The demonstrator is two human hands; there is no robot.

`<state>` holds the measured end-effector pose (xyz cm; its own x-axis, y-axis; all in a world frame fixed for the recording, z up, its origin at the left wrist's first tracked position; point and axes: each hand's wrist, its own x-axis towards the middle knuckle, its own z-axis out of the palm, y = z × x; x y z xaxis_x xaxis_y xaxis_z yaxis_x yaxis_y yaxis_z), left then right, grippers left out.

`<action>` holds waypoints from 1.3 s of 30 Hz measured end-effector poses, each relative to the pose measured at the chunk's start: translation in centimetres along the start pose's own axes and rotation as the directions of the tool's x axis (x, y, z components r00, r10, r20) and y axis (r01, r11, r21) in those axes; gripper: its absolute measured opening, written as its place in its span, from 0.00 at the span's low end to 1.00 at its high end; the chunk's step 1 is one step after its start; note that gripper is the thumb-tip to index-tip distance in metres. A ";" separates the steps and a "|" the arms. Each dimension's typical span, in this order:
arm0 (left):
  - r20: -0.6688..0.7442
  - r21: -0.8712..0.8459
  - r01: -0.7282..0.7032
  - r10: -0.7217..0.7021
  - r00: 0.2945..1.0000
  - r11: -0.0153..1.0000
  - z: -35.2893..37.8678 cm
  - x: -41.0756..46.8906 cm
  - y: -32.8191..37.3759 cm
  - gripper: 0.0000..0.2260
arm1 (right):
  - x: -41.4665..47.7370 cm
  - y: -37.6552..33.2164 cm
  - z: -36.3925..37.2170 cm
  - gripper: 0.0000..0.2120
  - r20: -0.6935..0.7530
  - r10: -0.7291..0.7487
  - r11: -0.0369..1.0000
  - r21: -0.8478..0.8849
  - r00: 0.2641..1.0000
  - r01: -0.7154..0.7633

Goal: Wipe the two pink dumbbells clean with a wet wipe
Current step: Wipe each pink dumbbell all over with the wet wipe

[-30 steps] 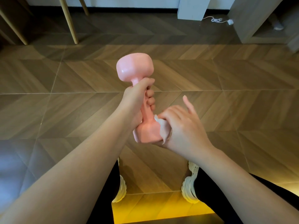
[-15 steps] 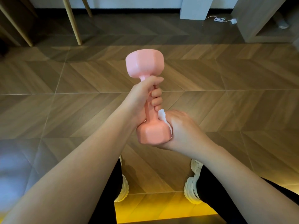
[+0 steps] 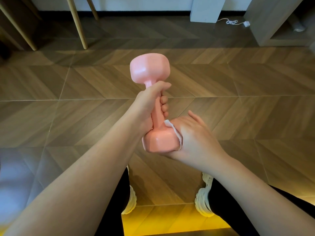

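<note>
Herringbone wood floor [image 3: 238, 82]; glossy dumbbell [image 3: 150, 68], crumpled wipe [image 3: 172, 129]

Wood-look herringbone floor tiles [image 3: 238, 82] stretch to a white wall with dark skirting [image 3: 136, 12]. Slanted pale wooden furniture legs [image 3: 77, 23] stand far left. At far right, a white box [image 3: 206, 9] and a coiled white cable [image 3: 232, 22] sit beside a wooden cabinet [image 3: 262, 26]. Yellow light [image 3: 162, 220] glows on the near floor.
</note>
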<state>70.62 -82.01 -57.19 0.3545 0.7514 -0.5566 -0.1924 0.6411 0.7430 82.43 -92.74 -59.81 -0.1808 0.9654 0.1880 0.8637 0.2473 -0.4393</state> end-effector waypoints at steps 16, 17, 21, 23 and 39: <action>-0.099 0.015 -0.019 0.021 0.995 1.000 0.0 -0.6 0.6 0.05 | -0.3 -0.5 0.1 0.28 -0.243 -0.083 0.995 -0.078 0.966 0.065; -0.108 0.031 -0.012 0.015 0.994 0.999 0.0 -0.6 0.5 0.05 | -0.4 -0.3 0.2 0.27 -0.251 -0.098 0.992 -0.102 0.963 0.075; -0.109 0.017 0.061 -0.058 0.992 0.998 0.1 -0.5 -0.3 0.05 | -1.2 0.4 0.7 0.26 -0.226 -0.068 0.985 -0.171 0.972 0.030; -0.088 0.009 0.056 -0.055 0.995 0.998 0.2 -0.3 -0.4 0.06 | -1.4 0.5 0.7 0.26 -0.229 -0.060 0.982 -0.186 0.972 0.017; -0.047 0.036 0.001 0.001 0.999 0.999 0.0 -1.3 0.3 0.07 | -1.1 1.2 1.0 0.23 -0.301 -0.106 0.974 -0.224 0.948 0.038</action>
<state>70.11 -82.77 -56.29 0.3106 0.7583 -0.5732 -0.1594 0.6360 0.7550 83.16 -93.39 -61.39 -0.1214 0.8636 0.4893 0.9397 0.2588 -0.2236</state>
